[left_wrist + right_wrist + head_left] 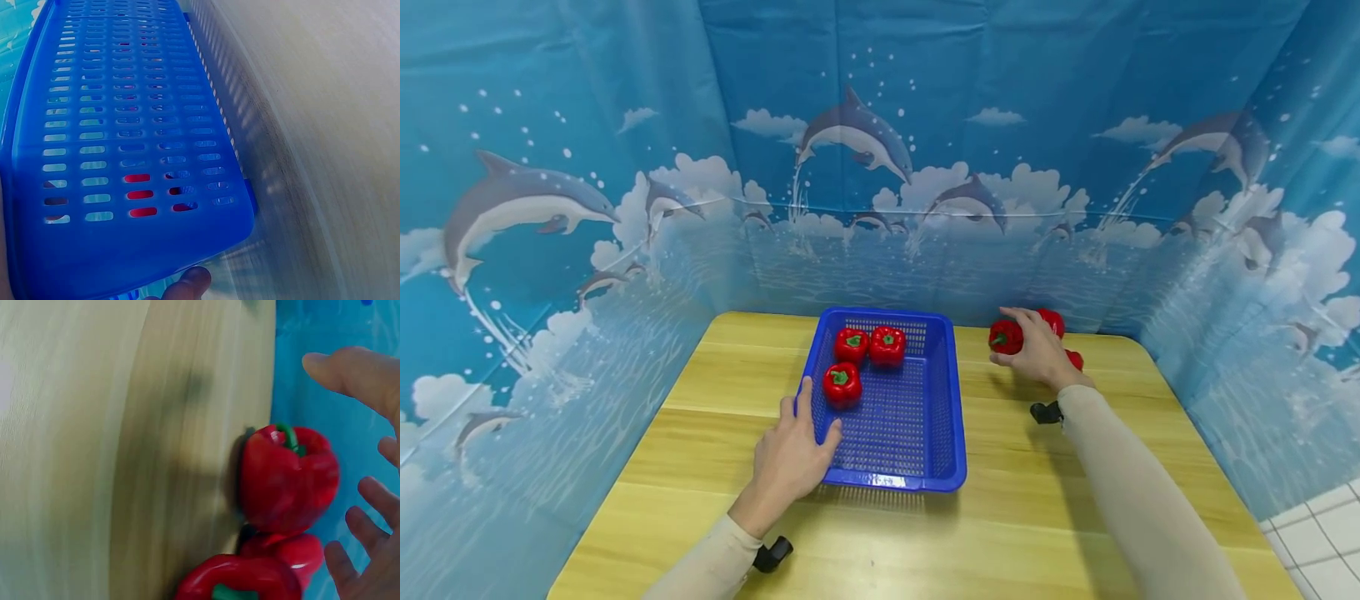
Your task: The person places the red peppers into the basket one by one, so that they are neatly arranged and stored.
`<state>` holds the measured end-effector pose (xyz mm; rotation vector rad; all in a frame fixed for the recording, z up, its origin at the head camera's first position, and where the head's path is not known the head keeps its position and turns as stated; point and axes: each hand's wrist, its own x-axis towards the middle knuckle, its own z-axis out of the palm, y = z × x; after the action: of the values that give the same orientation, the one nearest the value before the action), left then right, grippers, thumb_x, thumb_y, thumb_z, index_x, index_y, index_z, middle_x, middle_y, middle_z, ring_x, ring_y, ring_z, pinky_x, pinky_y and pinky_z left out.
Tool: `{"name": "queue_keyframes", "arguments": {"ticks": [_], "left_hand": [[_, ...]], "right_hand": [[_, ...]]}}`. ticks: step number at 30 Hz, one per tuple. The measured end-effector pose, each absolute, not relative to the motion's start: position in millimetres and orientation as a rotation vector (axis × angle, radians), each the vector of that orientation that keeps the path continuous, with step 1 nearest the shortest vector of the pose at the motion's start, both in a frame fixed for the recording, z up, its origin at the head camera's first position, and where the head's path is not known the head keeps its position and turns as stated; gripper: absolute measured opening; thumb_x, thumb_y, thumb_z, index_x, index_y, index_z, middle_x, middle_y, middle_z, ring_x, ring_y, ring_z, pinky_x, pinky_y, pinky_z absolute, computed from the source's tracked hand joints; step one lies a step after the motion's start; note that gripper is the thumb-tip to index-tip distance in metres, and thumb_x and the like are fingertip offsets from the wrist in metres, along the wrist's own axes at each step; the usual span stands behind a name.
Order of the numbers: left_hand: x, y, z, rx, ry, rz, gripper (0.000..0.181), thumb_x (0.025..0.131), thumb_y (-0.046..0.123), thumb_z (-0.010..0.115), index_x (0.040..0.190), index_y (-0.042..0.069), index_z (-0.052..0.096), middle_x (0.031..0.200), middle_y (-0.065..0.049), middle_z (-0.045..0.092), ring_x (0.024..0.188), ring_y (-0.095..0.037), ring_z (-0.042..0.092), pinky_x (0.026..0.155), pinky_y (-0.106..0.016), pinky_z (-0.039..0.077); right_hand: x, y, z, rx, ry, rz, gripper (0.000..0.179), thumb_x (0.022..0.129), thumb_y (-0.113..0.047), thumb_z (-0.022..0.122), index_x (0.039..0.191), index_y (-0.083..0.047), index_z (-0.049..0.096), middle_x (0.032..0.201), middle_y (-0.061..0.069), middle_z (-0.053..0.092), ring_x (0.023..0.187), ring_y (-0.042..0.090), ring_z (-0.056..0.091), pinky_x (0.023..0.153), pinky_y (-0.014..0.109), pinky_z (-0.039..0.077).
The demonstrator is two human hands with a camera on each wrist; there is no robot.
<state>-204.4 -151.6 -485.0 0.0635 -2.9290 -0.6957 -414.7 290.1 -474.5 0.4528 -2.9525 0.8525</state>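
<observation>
My left hand [793, 450] is at the left rim of a blue perforated plastic basket [958, 400], fingers spread, with the thumb over the inside. In the left wrist view a fingertip [195, 278] shows beyond the basket's corner, below the rim. Inside are three red bell peppers [842, 386] with green stems, grouped at the left and back. My right hand [1037, 350] reaches over more red bell peppers at the back right. Its fingers are spread and hold nothing. In the right wrist view one bell pepper [287, 478] lies closest to the fingers; two others are beside it.
The yellow wood-grain table [880, 542] carries the basket and the loose peppers. A blue dolphin-print curtain [880, 258] stands along its back and sides. A small black camera [1047, 412] is worn at the right wrist. White tiles [1333, 533] show at lower right.
</observation>
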Motion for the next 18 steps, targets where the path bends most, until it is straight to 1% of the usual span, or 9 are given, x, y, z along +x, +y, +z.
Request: {"name": "queue_keyframes", "arguments": {"ticks": [5, 9, 12, 15, 18], "left_hand": [[-205.3, -151.4, -484.3, 0.066, -2.933, -0.69, 0.098, 0.113, 0.056, 0.066, 0.187, 0.009, 0.021, 0.166, -0.033, 0.055, 0.059, -0.027, 0.055, 0.051, -0.035, 0.047], [-206.0, -151.2, -484.4, 0.068, -2.921, -0.703, 0.098, 0.113, 0.055, 0.067, 0.187, 0.009, 0.022, 0.166, -0.034, 0.055, 0.057, -0.026, 0.054, 0.05, -0.034, 0.046], [-205.4, -152.0, -484.5, 0.065, -2.913, -0.696, 0.098, 0.113, 0.055, 0.067, 0.187, 0.009, 0.022, 0.166, -0.033, 0.055, 0.056, -0.025, 0.053, 0.049, -0.034, 0.045], [-205.7, -152.1, -484.7, 0.063, -2.916, -0.689, 0.098, 0.113, 0.055, 0.066, 0.187, 0.009, 0.022, 0.165, -0.032, 0.056, 0.056, -0.025, 0.053, 0.049, -0.034, 0.044], [-205.8, -152.1, -485.2, 0.067, -2.922, -0.693, 0.098, 0.113, 0.055, 0.066, 0.187, 0.01, 0.022, 0.165, -0.032, 0.056, 0.057, -0.025, 0.054, 0.049, -0.034, 0.045]], "right_hand": [[-422.7, 296.5, -483.5, 0.492, -3.012, 0.816, 0.105, 0.101, -0.03, 0.093, 0.183, -0.007, 0.031, 0.188, 0.036, 0.023, 0.171, 0.064, 0.026, 0.13, 0.09, 0.03], [-425.5, 296.3, -490.5, 0.536, -3.014, 0.779, 0.103, 0.101, -0.026, 0.092, 0.182, -0.004, 0.033, 0.186, 0.037, 0.028, 0.169, 0.067, 0.024, 0.13, 0.089, 0.034], [-426.3, 293.9, -494.5, 0.522, -3.005, 0.74, 0.099, 0.101, -0.021, 0.091, 0.181, -0.005, 0.035, 0.184, 0.036, 0.032, 0.166, 0.068, 0.023, 0.128, 0.09, 0.033], [-423.2, 291.9, -494.3, 0.491, -3.001, 0.725, 0.096, 0.102, -0.018, 0.09, 0.181, -0.006, 0.037, 0.182, 0.036, 0.035, 0.162, 0.067, 0.026, 0.125, 0.091, 0.035], [-420.7, 290.4, -494.5, 0.465, -2.989, 0.753, 0.089, 0.104, -0.017, 0.089, 0.178, -0.006, 0.041, 0.177, 0.038, 0.041, 0.157, 0.066, 0.032, 0.122, 0.09, 0.038]]}}
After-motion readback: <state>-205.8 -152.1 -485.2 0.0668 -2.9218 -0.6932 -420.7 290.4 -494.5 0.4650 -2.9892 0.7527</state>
